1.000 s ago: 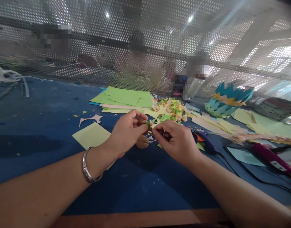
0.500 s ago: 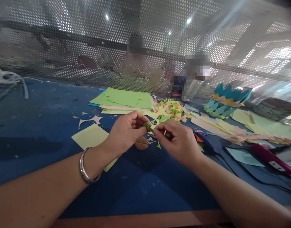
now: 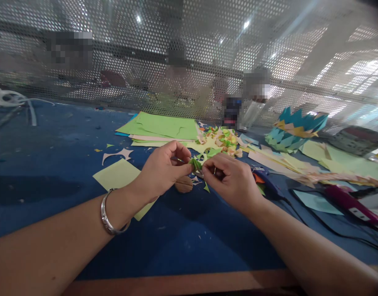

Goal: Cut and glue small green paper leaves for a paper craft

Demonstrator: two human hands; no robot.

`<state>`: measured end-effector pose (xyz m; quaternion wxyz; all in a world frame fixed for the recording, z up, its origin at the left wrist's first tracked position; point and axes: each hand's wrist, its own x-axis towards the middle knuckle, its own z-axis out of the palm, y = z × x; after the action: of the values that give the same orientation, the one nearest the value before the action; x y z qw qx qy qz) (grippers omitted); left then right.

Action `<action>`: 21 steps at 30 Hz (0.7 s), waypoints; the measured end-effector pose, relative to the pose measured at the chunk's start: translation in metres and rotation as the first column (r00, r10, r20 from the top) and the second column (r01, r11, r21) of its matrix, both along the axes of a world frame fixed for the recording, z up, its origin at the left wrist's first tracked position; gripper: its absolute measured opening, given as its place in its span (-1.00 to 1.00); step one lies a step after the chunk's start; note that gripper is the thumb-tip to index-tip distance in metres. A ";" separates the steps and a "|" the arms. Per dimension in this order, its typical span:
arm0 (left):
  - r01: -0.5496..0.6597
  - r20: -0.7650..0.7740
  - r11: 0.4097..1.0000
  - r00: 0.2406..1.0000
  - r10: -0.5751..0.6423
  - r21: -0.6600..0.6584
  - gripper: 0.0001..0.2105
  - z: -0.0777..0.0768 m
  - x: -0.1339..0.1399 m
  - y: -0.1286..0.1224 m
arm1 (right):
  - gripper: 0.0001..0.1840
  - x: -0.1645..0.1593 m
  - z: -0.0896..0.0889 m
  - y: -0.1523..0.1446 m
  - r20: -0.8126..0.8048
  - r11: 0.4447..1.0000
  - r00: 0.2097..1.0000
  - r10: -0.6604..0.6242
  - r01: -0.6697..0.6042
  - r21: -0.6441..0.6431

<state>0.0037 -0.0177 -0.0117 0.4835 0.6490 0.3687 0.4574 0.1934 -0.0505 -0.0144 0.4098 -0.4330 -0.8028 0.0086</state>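
Note:
A small piece of curled green paper (image 3: pixel 195 163) is pinched between both hands above the blue table (image 3: pixel 189 242). My left hand (image 3: pixel 165 166), with a silver bangle at its wrist, is closed on the paper's left side. My right hand (image 3: pixel 230 176) grips its other end with thumb and fingertips. Just below them lies a round brown disc (image 3: pixel 184 184), its upper edge partly covered by my left fingers. A pale yellow-green sheet (image 3: pixel 116 174) lies under my left forearm, and paper offcuts (image 3: pixel 207 188) are scattered close to the fingers.
Behind the hands sit stacked green sheets (image 3: pixel 167 124) and a heap of small curled paper pieces (image 3: pixel 227 142). At right are a blue glue gun (image 3: pixel 270 187), a purple power strip (image 3: pixel 346 201) with cables, and a teal paper crown (image 3: pixel 295 129). A perforated metal screen (image 3: pixel 130 53) borders the back.
The green paper now looks more bunched and ruffled between the fingers. Both hands have shifted only slightly, still holding it.

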 end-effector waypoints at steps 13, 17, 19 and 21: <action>0.002 -0.035 1.000 0.999 -0.002 0.007 -0.70 0.002 -0.001 -0.002 | -0.84 0.000 0.001 -0.001 -0.060 0.997 0.998 -0.013 0.009 -0.081; -0.005 -0.039 1.000 0.999 0.005 0.000 -0.71 0.003 -0.002 -0.002 | -0.85 0.001 0.001 0.000 -0.070 0.995 0.997 -0.026 0.019 -0.097; 0.027 -0.046 0.999 0.999 -0.026 0.023 -0.69 0.002 -0.003 -0.001 | -0.85 0.000 0.002 0.000 -0.063 0.995 0.998 -0.027 0.020 -0.100; 0.070 -0.084 0.993 0.994 -0.063 0.091 -0.68 0.002 -0.005 0.000 | -0.84 0.000 0.002 0.000 -0.063 0.994 0.998 -0.023 0.016 -0.109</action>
<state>-0.0009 -0.0176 -0.0099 0.4521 0.7009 0.3445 0.4309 0.1932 -0.0505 -0.0123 0.4111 -0.4620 -0.7834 0.0620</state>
